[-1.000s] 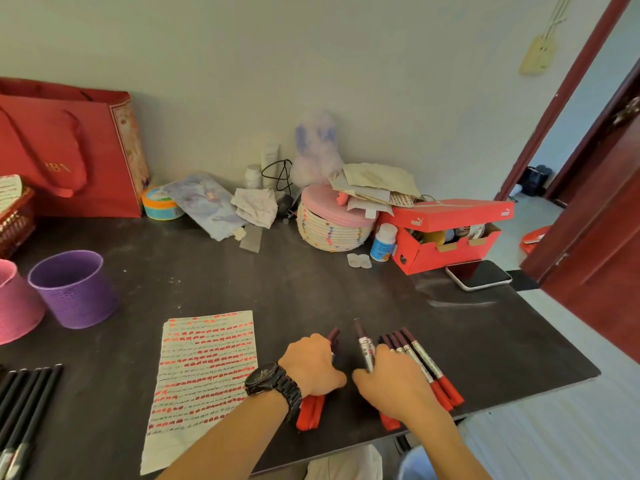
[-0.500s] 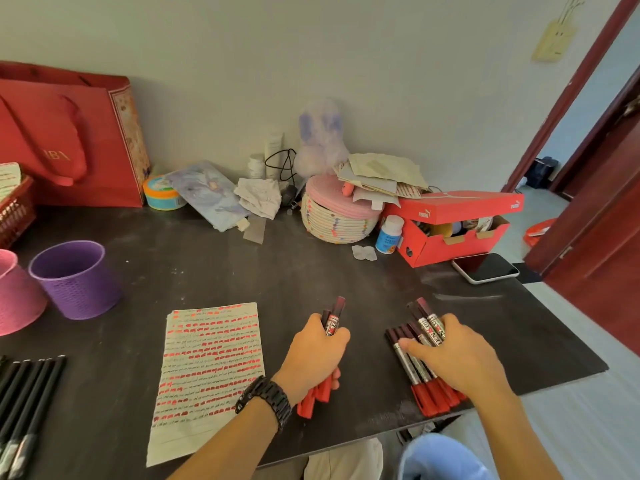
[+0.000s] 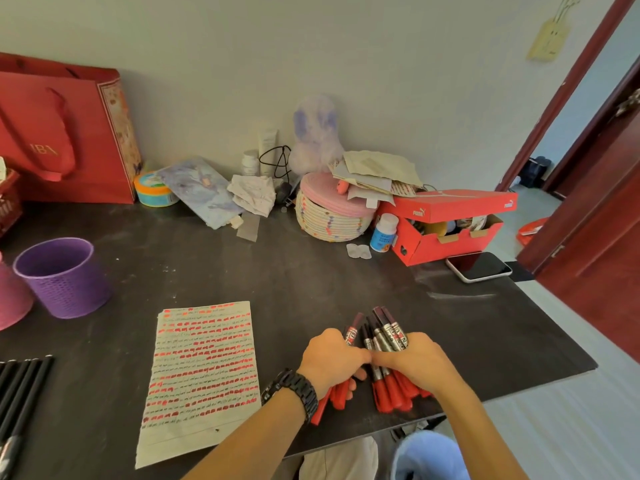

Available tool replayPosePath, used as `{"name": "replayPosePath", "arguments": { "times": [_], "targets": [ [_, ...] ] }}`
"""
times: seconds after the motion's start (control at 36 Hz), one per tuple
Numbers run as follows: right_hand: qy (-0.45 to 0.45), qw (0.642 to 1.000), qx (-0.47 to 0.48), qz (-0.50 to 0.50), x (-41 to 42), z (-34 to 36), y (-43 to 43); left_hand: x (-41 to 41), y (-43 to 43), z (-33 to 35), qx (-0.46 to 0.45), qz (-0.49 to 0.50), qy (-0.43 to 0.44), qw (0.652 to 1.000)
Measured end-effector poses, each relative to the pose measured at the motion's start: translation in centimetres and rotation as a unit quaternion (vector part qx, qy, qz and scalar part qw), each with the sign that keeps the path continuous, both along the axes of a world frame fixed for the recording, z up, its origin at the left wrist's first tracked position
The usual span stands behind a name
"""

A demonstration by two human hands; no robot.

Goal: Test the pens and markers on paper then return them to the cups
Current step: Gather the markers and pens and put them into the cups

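Closing in together at the near edge of the dark table [image 3: 311, 278], both hands are on the red markers. The left hand [image 3: 330, 358], with a black watch [image 3: 294, 393] on its wrist, has its fingers curled round a small bunch of markers [image 3: 350, 332]; the dark caps point away toward the wall and the red barrels stick out below the palm. Right beside it, thumb touching thumb, the right hand [image 3: 415, 363] is wrapped over a bigger bundle of markers [image 3: 393, 336], caps fanned out ahead and red ends splayed by the table's edge. Whether either bunch is lifted clear of the tabletop, I cannot tell.

Just left of the hands lies the paper [image 3: 204, 375], flat and covered in rows of red strokes and dark scribble. Well off to the left stands the purple cup [image 3: 62, 275], upright, with the pink cup [image 3: 8, 299] next to it at the frame's edge. A row of black pens [image 3: 24, 379] lies side by side near the left corner.

Along the back wall sit a red gift bag [image 3: 59, 133], a woven basket [image 3: 332, 216], a red shoebox [image 3: 450, 233] with its lid ajar, and a phone [image 3: 479, 266].
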State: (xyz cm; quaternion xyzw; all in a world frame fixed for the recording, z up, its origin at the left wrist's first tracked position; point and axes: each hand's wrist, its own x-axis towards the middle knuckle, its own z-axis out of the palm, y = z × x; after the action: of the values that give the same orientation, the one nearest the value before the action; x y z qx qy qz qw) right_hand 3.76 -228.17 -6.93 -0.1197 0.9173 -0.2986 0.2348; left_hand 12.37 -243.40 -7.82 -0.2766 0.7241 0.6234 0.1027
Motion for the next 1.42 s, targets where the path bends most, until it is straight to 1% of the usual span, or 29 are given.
{"name": "replayPosePath", "arguments": {
  "times": [0.17,0.28,0.44,0.61,0.75,0.83,0.92,1.03,1.14,1.22,1.33,1.42],
  "targets": [
    [-0.037,0.995,-0.086,-0.018,0.0,-0.7,0.0,-1.4,-0.3,0.3,0.057,-0.013,-0.02,0.998],
    [-0.063,0.99,-0.123,-0.026,0.1,-0.9,0.5,-1.5,-0.6,-0.1,0.093,-0.011,-0.027,0.995],
    [-0.12,0.973,-0.196,0.0,0.7,-0.5,0.4,-1.5,-1.1,-0.1,0.114,-0.006,-0.019,0.993],
    [-0.176,0.944,-0.278,0.01,1.3,-0.5,-0.1,-0.4,-2.4,0.1,0.156,-0.002,0.01,0.988],
    [-0.209,0.92,-0.33,0.032,1.9,-0.8,-0.9,0.5,-3.1,0.4,0.225,-0.016,0.062,0.972],
    [-0.209,0.913,-0.346,0.045,2.3,-0.7,-1.5,1.0,-3.6,0.8,0.213,-0.025,0.081,0.973],
    [-0.202,0.912,-0.354,0.051,2.9,-0.7,-2.1,1.6,-4.2,1.1,0.171,-0.021,0.104,0.98],
    [-0.184,0.913,-0.363,0.033,3.5,-0.7,-3.0,2.2,-4.8,1.5,0.124,-0.002,0.13,0.984],
    [-0.179,0.906,-0.384,0.011,4.0,-0.7,-3.8,2.9,-5.2,1.8,0.127,0.027,0.153,0.98],
    [-0.171,0.894,-0.413,-0.019,4.3,-0.9,-4.4,3.3,-5.3,1.9,0.122,0.049,0.17,0.977],
    [-0.148,0.881,-0.443,-0.072,4.6,-1.2,-5.0,3.7,-5.4,2.0,0.161,0.076,0.198,0.964],
    [-0.129,0.886,-0.438,-0.082,4.9,-1.1,-5.4,3.7,-5.3,1.6,0.169,0.089,0.213,0.958]
  ]
}}
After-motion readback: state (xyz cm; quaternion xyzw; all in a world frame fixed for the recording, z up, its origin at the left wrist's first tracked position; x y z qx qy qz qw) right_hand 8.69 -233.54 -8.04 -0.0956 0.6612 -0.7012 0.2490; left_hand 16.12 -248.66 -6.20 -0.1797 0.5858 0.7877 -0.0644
